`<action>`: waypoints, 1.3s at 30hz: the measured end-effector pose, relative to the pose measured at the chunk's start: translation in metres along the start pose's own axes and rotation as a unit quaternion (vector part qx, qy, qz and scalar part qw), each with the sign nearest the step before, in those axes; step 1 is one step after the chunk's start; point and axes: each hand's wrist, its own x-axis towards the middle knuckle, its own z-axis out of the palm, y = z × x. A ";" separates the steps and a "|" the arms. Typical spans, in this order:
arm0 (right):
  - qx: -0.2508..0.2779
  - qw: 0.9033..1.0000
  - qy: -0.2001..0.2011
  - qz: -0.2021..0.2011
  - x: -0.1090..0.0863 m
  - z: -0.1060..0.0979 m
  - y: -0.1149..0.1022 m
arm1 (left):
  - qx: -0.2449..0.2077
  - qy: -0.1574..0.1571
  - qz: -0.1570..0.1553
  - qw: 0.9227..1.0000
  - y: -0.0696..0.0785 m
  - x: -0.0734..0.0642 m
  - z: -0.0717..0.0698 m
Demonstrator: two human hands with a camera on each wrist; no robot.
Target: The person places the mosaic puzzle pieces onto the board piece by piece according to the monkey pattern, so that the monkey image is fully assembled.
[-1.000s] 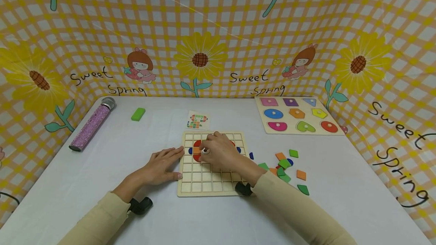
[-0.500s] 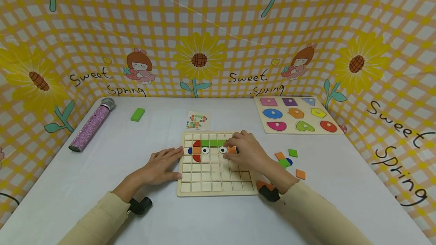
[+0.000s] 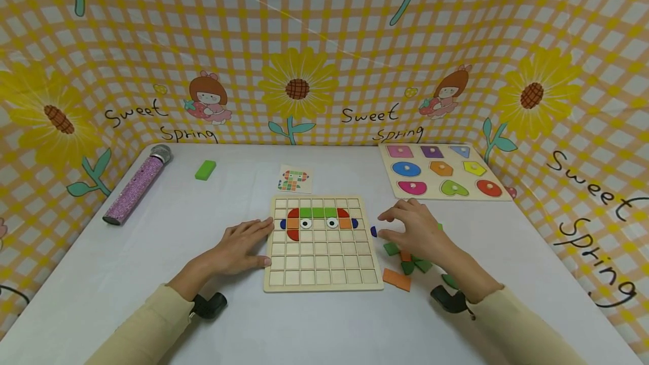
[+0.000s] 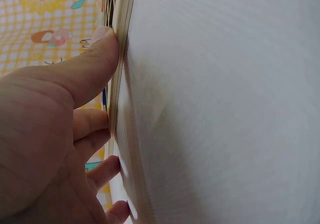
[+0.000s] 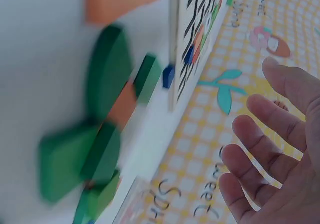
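Note:
A wooden grid board (image 3: pixel 324 263) lies flat in the middle of the head view. On its upper rows sit two white eye tiles (image 3: pixel 332 223), a row of green squares (image 3: pixel 318 213), and red, orange and blue pieces. My left hand (image 3: pixel 243 248) touches the board's left edge with thumb and fingertips; the left wrist view shows them against its side. Right of the board, my right hand (image 3: pixel 418 232) hovers with fingers spread, holding nothing. A small blue half-round piece (image 3: pixel 373 231) lies by its fingertips. Under and beside it are loose green pieces (image 5: pixel 107 74), partly hidden by it, and orange ones (image 3: pixel 397 279).
Behind the board lies a small picture card (image 3: pixel 295 179). A shape puzzle board (image 3: pixel 446 170) with knobbed pieces is at the back right. A green block (image 3: pixel 205 170) and a glittery pink microphone (image 3: pixel 137 187) lie at the left.
My right hand has gone from the left eye tile to the right one, then off the board to the right, fingers spread. My left hand stays at the board's edge.

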 end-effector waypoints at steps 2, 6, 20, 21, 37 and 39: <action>0.001 1.000 -0.003 0.010 -0.006 -0.005 0.006 | 0.001 0.001 0.001 1.000 0.000 0.000 0.000; 0.008 1.000 -0.011 0.021 -0.017 -0.012 0.019 | 0.002 0.001 0.002 1.000 0.000 0.001 0.000; 0.006 0.999 -0.022 0.032 -0.042 -0.021 0.054 | 0.001 0.000 -0.001 1.000 -0.001 0.000 0.000; 0.006 0.999 -0.024 0.032 -0.043 -0.020 0.056 | 0.002 0.000 -0.001 1.000 -0.001 0.000 0.000; 0.010 0.993 -0.119 0.022 -0.036 -0.016 0.092 | -0.006 -0.004 0.000 1.000 0.001 0.000 -0.002; 0.009 0.992 -0.127 0.016 -0.033 -0.015 0.095 | -0.005 -0.003 0.000 1.000 0.001 0.000 -0.002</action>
